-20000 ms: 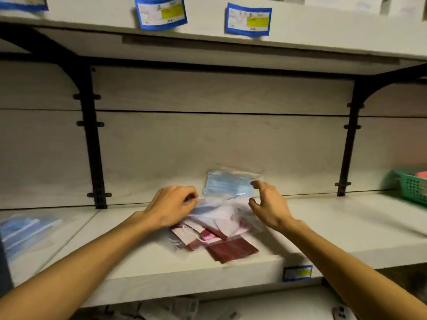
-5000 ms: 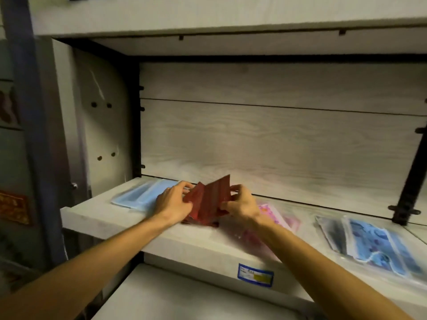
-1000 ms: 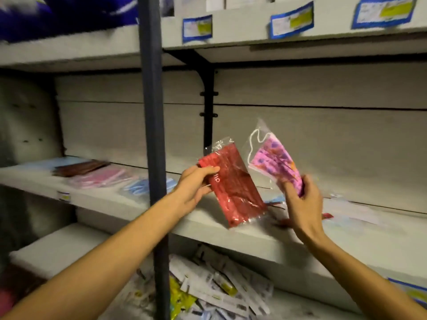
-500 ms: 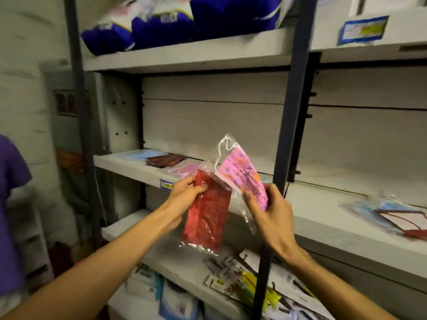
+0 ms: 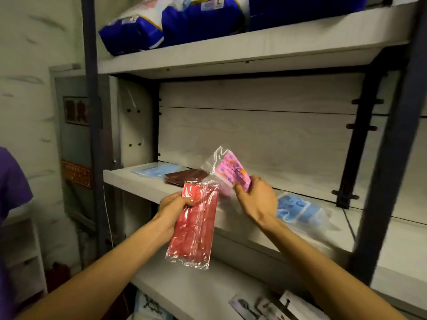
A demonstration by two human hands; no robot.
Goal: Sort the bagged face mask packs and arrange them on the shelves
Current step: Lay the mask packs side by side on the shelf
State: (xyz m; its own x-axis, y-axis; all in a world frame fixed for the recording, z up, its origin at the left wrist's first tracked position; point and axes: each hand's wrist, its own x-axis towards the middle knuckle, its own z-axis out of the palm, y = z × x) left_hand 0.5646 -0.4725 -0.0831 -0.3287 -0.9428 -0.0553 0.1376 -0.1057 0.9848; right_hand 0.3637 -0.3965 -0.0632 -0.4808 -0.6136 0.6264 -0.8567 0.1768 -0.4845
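In the head view, the left hand (image 5: 174, 210) grips a red mask pack (image 5: 193, 226) by its top left corner. The pack hangs down in front of the middle shelf (image 5: 129, 182), near the person. The right hand (image 5: 256, 199) pinches a pink mask pack (image 5: 232, 173) at its lower end and holds it up, tilted, just right of the red one. The two packs are close together at the top of the red pack; it is hard to tell if they touch.

On the middle shelf, at the far left, lies a light blue mask pack (image 5: 157, 170). Just right of it lies a dark red mask pack (image 5: 186, 176). Further right, past the right hand, lies a blue patterned mask pack (image 5: 300, 210).

The top shelf (image 5: 231, 55) holds big blue and white bags (image 5: 166, 24). A dark metal post (image 5: 392, 139) stands near on the right. A bit of purple sleeve (image 5: 11, 181) shows at the left edge.
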